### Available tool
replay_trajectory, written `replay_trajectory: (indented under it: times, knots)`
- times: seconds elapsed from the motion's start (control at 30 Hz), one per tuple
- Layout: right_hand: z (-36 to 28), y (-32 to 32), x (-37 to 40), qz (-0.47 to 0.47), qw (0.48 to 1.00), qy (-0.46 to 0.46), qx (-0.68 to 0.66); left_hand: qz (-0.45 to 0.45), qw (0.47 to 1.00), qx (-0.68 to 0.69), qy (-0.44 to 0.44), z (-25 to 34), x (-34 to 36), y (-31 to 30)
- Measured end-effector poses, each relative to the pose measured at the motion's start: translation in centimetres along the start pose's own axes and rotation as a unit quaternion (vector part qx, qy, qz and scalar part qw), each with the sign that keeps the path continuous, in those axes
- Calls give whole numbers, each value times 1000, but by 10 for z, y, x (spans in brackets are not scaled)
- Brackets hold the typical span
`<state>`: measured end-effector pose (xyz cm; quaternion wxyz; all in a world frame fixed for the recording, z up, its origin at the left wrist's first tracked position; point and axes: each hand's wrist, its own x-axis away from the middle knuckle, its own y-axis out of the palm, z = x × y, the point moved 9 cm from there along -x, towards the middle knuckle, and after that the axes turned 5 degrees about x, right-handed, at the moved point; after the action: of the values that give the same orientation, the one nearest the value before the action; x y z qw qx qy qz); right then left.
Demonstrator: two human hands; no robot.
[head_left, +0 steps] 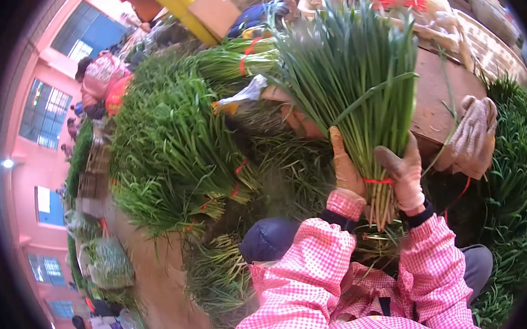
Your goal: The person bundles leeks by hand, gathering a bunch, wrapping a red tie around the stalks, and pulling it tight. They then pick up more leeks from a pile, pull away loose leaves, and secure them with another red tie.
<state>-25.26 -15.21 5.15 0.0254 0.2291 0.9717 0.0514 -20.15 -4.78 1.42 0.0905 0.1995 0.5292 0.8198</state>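
Note:
Upright in front of me stands a thick bundle of garlic chives (355,94), leaves fanned out at the top. A red band (379,181) goes round it near the pale, pinkish stem ends. My left hand (348,167), in a worn tan glove, is closed against the bundle's left side. Opposite it, my right hand (406,172), in a pale glove with a dark thumb, grips the right side. Both hands are close to the band, and the far fingers are partly hidden behind the stems.
Tied bundles (178,127) are heaped at the left, with another banded bundle (249,57) behind. Loose leaves (293,169) cover the floor. A wooden board (444,95) with a draped cloth (473,132) stands at the right, beside more greens (516,211). Other people (101,83) are farther left.

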Motion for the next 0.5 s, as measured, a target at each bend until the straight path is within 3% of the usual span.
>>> replay_trajectory:
  times: [0.1,0.33,0.47,0.5]
  knots:
    - [-22,24,9,-32,993,-64,-91,-50,998,27,29,33,13,13]
    - [-71,105,4,-161,972,-101,-139,-136,939,-214,230,182,43,57]
    - [-81,156,-3,-220,961,-98,-138,-79,943,-259,192,232,44,35]
    - [-72,168,-6,-232,961,-97,-112,-29,945,-251,206,252,52,35]
